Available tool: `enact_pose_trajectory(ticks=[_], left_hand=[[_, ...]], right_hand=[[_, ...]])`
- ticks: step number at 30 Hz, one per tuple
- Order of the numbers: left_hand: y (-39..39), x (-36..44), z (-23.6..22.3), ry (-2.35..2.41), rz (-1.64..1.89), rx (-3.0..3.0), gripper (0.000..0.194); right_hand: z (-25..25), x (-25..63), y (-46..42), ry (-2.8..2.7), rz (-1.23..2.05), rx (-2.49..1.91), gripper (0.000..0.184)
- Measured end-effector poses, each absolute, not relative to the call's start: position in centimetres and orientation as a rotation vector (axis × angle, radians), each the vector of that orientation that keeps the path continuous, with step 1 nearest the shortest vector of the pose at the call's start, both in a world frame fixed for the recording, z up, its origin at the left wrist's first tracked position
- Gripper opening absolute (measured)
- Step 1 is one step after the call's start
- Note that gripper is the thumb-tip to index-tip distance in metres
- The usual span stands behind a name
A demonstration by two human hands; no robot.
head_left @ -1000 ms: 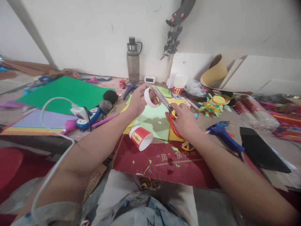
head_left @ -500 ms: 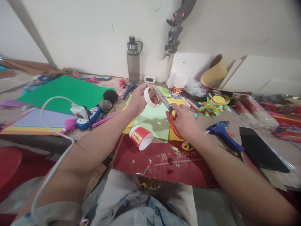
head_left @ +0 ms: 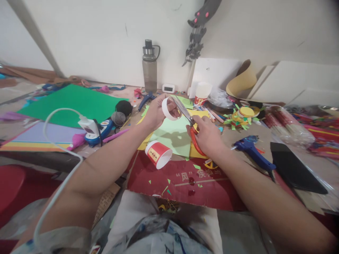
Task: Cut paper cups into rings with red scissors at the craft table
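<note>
A: What is on the far left?

B: A big green sheet (head_left: 69, 106), lying flat. Then comes a white plug (head_left: 88, 125) with a curly white cord. Next, a red cup (head_left: 152, 153) lies on its side, its mouth facing right.

A: And just above the cup?

B: That's the left hand (head_left: 158, 111). Its fingers are bent in and have hold of a white ring (head_left: 165, 107), up over the light green paper (head_left: 172, 139). (It looks like paper to me!)

A: Is the ring heavy?

B: I think it's very light. It's thin and a bit springy, so a hard squeeze could bend it. I'd pinch just one side, gently.

A: What comes next?

B: The scissors (head_left: 184, 110). Their blades point up at the ring, but I can't tell if they touch it. They look stiff and heavier, so hold the red loops, never the sharp bits.

A: Who has those loops?

B: The right hand (head_left: 208, 135). Its fingers curl around them, but I can't see every fingertip. Farther right are a blue glue gun (head_left: 253, 154) and a flat black thing (head_left: 296, 169).
</note>
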State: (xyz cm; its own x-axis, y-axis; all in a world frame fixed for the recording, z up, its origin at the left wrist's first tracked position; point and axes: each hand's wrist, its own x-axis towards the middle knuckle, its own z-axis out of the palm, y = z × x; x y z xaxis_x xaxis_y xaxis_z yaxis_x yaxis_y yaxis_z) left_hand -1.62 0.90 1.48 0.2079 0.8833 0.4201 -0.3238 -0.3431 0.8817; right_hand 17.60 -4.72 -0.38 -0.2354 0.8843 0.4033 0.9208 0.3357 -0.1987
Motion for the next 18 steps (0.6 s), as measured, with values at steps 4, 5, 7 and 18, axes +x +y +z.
enact_pose_trajectory(ticks=[4, 5, 7, 18], left_hand=[[0.89, -1.67, 1.42, 0.556, 1.391, 1.381, 0.053], [0.9, -1.68, 1.43, 0.551, 1.392, 1.376, 0.053], [0.92, -1.67, 1.45, 0.552, 1.393, 1.365, 0.052], [0.73, -1.75, 2.04, 0.616, 1.344, 1.348, 0.042]], right_hand=[[-0.31, 17.52, -4.77, -2.162, -0.133, -1.607, 0.032], [-0.28, 17.5, -4.8, -2.162, -0.136, -1.61, 0.032], [-0.19, 17.46, -4.85, -2.164, -0.135, -1.617, 0.032], [0.24, 17.43, -4.99, -2.189, -0.118, -1.629, 0.034]])
